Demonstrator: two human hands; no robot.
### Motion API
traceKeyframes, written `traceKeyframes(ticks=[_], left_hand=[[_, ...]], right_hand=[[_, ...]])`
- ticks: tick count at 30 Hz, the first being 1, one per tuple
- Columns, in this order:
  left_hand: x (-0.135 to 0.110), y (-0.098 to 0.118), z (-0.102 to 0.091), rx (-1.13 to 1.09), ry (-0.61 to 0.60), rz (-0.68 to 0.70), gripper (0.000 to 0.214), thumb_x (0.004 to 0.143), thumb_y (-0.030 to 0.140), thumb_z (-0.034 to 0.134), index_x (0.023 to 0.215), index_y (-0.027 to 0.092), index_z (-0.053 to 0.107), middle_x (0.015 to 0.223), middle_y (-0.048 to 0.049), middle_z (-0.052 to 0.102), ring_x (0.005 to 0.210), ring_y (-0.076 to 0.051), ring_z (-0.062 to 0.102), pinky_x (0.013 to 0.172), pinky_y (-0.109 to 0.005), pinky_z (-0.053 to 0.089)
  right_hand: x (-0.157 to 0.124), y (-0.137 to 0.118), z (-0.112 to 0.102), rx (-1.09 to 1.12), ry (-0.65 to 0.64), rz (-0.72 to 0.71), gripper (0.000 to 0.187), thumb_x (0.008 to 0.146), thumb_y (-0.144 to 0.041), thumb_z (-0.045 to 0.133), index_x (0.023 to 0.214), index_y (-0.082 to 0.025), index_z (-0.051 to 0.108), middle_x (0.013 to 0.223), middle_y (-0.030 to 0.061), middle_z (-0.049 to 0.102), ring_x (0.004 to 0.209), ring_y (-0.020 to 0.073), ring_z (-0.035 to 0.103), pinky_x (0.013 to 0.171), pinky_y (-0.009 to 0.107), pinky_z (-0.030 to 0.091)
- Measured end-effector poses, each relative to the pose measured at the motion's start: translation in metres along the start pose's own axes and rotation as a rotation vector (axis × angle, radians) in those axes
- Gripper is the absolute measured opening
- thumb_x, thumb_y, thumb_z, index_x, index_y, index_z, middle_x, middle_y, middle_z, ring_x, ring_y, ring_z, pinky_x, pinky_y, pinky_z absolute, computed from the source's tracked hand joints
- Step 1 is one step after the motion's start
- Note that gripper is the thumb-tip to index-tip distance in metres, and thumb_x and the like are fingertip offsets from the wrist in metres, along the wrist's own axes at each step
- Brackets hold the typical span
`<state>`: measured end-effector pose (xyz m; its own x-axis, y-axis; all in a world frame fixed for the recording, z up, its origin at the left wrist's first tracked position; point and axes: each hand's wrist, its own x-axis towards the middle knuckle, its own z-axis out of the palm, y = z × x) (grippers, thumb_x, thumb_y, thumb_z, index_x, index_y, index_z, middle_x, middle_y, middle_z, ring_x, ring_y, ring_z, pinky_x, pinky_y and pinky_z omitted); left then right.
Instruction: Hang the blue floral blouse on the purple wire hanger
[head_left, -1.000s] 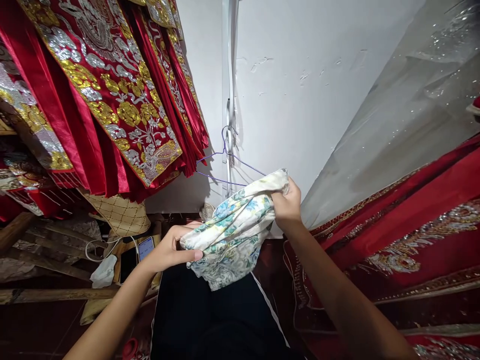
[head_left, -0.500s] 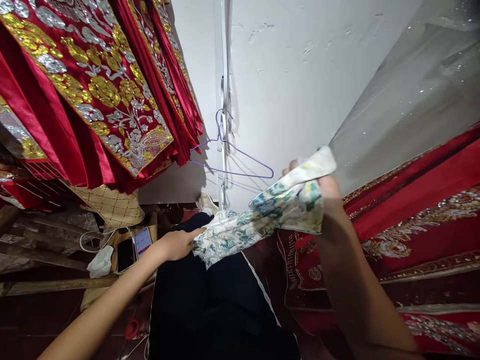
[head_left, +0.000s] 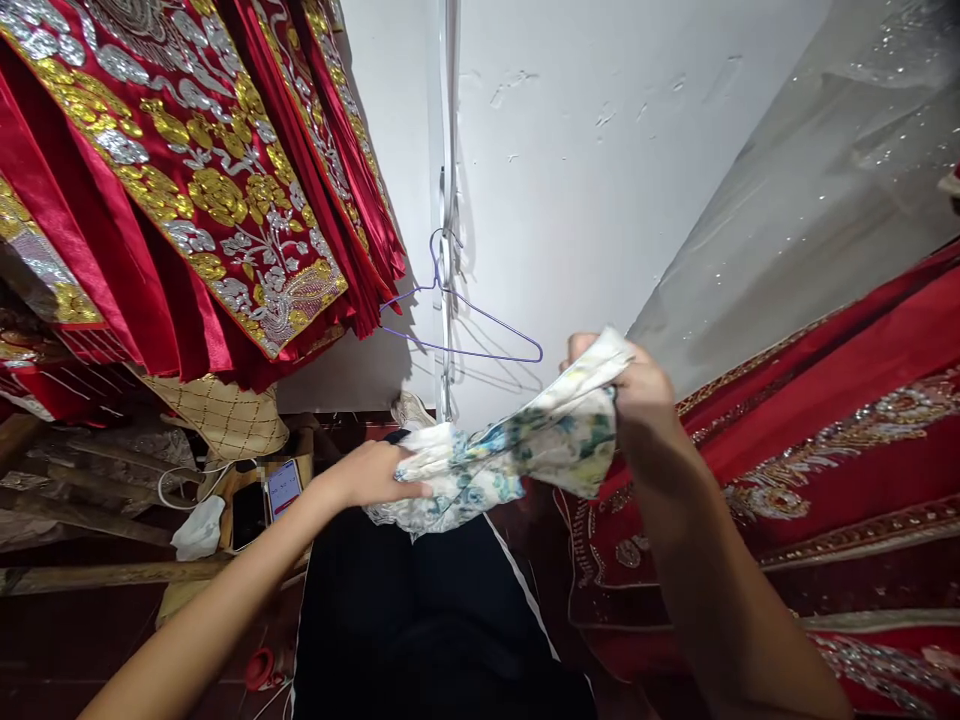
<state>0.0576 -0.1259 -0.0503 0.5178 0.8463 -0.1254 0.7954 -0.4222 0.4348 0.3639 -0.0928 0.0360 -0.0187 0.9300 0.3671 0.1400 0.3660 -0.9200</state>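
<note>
A white cloth garment with a blue, green and yellow floral print (head_left: 480, 480) stretches between my two hands above my dark trousers; which kind of garment it is cannot be made out. My left hand (head_left: 382, 473) grips its left end, with the thumb lying over the fabric. At the upper right end, my right hand (head_left: 637, 375) is closed around a pale folded edge, and the cloth droops below it. Just beyond the cloth, a purple wire hanger (head_left: 469, 350) hangs with nothing on it.
Red embroidered garments (head_left: 225, 200) hang at left. A white metal rail (head_left: 448, 130) runs down the white wall (head_left: 570, 200). Red beaded fabric (head_left: 825, 480) and sheer white fabric (head_left: 810, 200) fill the right side. A phone with a lit screen (head_left: 283, 487) rests on a wooden stool at left.
My right hand has come down and slightly left with its end of the cloth. My left hand has shifted a little right, its fingers now further over the fabric, which is more bunched.
</note>
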Motion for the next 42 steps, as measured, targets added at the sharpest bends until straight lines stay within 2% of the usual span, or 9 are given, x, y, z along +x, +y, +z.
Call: traceKeyframes(ticks=[4, 9, 14, 20, 24, 29, 34, 38, 42], left_hand=[[-0.017, -0.029, -0.027, 0.047, 0.155, -0.087, 0.044, 0.081, 0.058, 0.063, 0.064, 0.019, 0.057, 0.064, -0.0032, 0.062, 0.057, -0.017, 0.053, 0.059, -0.028, 0.033], [-0.037, -0.028, -0.069, 0.008, 0.317, -0.095, 0.046, 0.095, 0.048, 0.045, 0.063, 0.017, 0.056, 0.068, -0.0034, 0.063, 0.06, -0.015, 0.051, 0.059, -0.028, 0.033], [-0.049, -0.029, -0.076, 0.245, 0.261, -0.263, 0.054, 0.099, 0.051, 0.033, 0.057, 0.019, 0.046, 0.06, -0.0046, 0.057, 0.056, -0.017, 0.05, 0.06, -0.03, 0.034], [-0.052, -0.04, -0.068, 0.29, 0.178, -0.552, 0.06, 0.093, 0.064, 0.035, 0.074, 0.02, 0.071, 0.09, -0.0154, 0.072, 0.078, -0.031, 0.066, 0.065, -0.035, 0.041], [-0.036, -0.05, -0.071, 0.262, 0.307, -0.604, 0.063, 0.093, 0.066, 0.033, 0.087, 0.02, 0.076, 0.084, -0.0168, 0.073, 0.08, -0.033, 0.068, 0.066, -0.035, 0.044], [-0.004, -0.064, -0.079, 0.281, 0.619, -0.516, 0.046, 0.094, 0.05, 0.043, 0.102, 0.015, 0.072, 0.1, -0.0178, 0.072, 0.09, -0.031, 0.067, 0.072, -0.034, 0.045], [0.023, -0.06, -0.087, 0.186, 0.858, -0.26, 0.034, 0.094, 0.039, 0.046, 0.097, 0.015, 0.071, 0.092, -0.0115, 0.068, 0.086, -0.025, 0.062, 0.077, -0.033, 0.045], [0.049, -0.056, -0.099, 0.092, 0.949, -0.097, 0.029, 0.094, 0.036, 0.05, 0.097, 0.016, 0.071, 0.095, -0.0095, 0.063, 0.098, -0.024, 0.059, 0.087, -0.034, 0.045], [0.059, -0.06, -0.108, 0.037, 0.851, 0.028, 0.027, 0.096, 0.029, 0.045, 0.102, 0.016, 0.068, 0.099, -0.0083, 0.067, 0.093, -0.021, 0.061, 0.084, -0.03, 0.045]], right_hand=[[0.02, 0.026, 0.003, 0.117, 0.037, 0.059, 0.006, 0.068, -0.027, 0.058, 0.066, -0.022, 0.055, 0.056, 0.0006, 0.05, 0.051, 0.0147, 0.045, 0.049, 0.028, 0.036], [0.058, 0.078, 0.062, -0.121, -0.208, -0.016, 0.037, 0.074, -0.029, 0.058, 0.108, -0.018, 0.067, 0.111, 0.0073, 0.069, 0.097, 0.0227, 0.063, 0.085, 0.034, 0.047], [0.082, 0.128, 0.097, -0.178, -0.225, 0.022, 0.032, 0.084, -0.04, 0.049, 0.097, -0.016, 0.066, 0.101, 0.0084, 0.069, 0.094, 0.0228, 0.061, 0.087, 0.034, 0.045], [0.067, 0.133, 0.072, -0.297, -0.027, -0.003, 0.029, 0.078, -0.04, 0.055, 0.06, -0.019, 0.047, 0.058, -0.0012, 0.048, 0.061, 0.014, 0.043, 0.056, 0.026, 0.032], [0.059, 0.113, 0.049, -0.362, 0.041, -0.04, 0.032, 0.074, -0.038, 0.059, 0.054, -0.021, 0.04, 0.055, -0.0035, 0.036, 0.057, 0.0109, 0.034, 0.052, 0.025, 0.025], [0.056, 0.096, 0.037, -0.38, 0.087, -0.048, 0.036, 0.072, -0.037, 0.061, 0.053, -0.022, 0.035, 0.054, -0.0045, 0.029, 0.055, 0.0095, 0.028, 0.05, 0.025, 0.021], [0.047, 0.094, 0.047, -0.293, 0.067, 0.038, 0.031, 0.07, -0.037, 0.063, 0.053, -0.021, 0.041, 0.052, -0.0042, 0.034, 0.053, 0.01, 0.031, 0.049, 0.025, 0.024], [0.035, 0.091, 0.067, -0.146, 0.026, 0.081, 0.028, 0.07, -0.036, 0.061, 0.054, -0.02, 0.043, 0.052, -0.0028, 0.041, 0.054, 0.0116, 0.037, 0.05, 0.025, 0.028], [0.029, 0.085, 0.07, -0.12, -0.034, -0.063, 0.014, 0.072, -0.028, 0.054, 0.073, -0.017, 0.063, 0.069, 0.0016, 0.059, 0.064, 0.0165, 0.052, 0.059, 0.027, 0.041]])
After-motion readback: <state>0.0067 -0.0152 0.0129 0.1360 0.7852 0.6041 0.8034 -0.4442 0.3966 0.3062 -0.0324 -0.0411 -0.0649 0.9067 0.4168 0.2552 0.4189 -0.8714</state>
